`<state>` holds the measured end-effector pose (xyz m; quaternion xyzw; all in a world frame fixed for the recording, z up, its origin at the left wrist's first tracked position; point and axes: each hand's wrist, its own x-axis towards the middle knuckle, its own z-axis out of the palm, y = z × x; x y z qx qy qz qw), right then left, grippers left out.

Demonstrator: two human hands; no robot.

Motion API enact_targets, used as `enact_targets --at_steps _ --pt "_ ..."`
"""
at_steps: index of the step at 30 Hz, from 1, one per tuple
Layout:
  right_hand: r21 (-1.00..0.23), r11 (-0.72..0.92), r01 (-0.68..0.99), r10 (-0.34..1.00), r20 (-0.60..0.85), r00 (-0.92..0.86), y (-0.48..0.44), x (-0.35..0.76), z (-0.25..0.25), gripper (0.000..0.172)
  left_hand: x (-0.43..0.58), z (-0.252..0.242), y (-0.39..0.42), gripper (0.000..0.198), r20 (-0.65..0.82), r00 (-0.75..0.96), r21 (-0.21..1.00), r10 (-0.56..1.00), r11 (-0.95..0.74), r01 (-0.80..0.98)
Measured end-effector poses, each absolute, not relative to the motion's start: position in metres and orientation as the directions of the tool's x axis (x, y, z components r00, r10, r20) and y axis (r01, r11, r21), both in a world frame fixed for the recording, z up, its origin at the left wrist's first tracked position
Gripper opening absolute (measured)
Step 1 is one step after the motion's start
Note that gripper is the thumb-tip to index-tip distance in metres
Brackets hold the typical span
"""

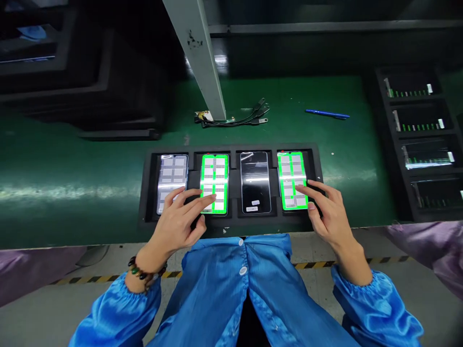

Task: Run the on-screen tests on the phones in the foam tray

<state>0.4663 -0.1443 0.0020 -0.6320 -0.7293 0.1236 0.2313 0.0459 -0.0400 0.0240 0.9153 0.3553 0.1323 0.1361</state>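
Four across in the black tray (235, 183), counted from its left end: a grey-grid phone (172, 168), a green-bordered phone (214, 176), a dark phone (255, 183) and a second green-bordered phone (291, 176). All four long axes run from the tray's near edge to its far edge (the last leans slightly leftward at the top).

Key relation: we find each lit green screen directly under the nearest index finger. The left hand (173, 226) comes in over the tray's near-left edge, slanting across the lower corner of the grey-grid phone, its index fingertip at the lower half of the green-bordered one. The right hand (329, 217) comes in over the tray's right end; its index fingertip is at the second green-bordered screen, the thumb by that phone's right edge.

Fingers of both hands are apart, clamped on nothing; whether the fingertips press or hover, we cannot tell. The dark phone lies between the hands, in the tray's third slot, with neither on it.
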Motion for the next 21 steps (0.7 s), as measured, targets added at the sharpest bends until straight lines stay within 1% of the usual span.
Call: enact_targets --at_steps 5,11,16,21 --pt "-0.444 0.145 0.884 0.988 0.119 -0.102 -0.11 0.466 0.006 0.052 0.061 0.024 -0.008 0.061 0.071 0.682 0.337 0.728 -0.661 0.67" --pt "-0.434 0.163 0.886 0.985 0.128 -0.119 -0.076 0.465 0.003 0.053 0.081 0.025 0.027 0.06 0.03 0.629 0.322 0.777 -0.603 0.73" --pt "-0.444 0.166 0.881 0.984 0.139 -0.116 -0.07 0.465 0.003 0.054 0.085 0.024 0.031 0.061 0.046 0.627 0.322 0.778 -0.606 0.728" --pt "-0.46 0.19 0.868 0.978 0.169 -0.125 -0.088 0.466 0.004 0.051 0.073 0.022 0.01 0.055 0.122 0.644 0.303 0.755 -0.646 0.7"
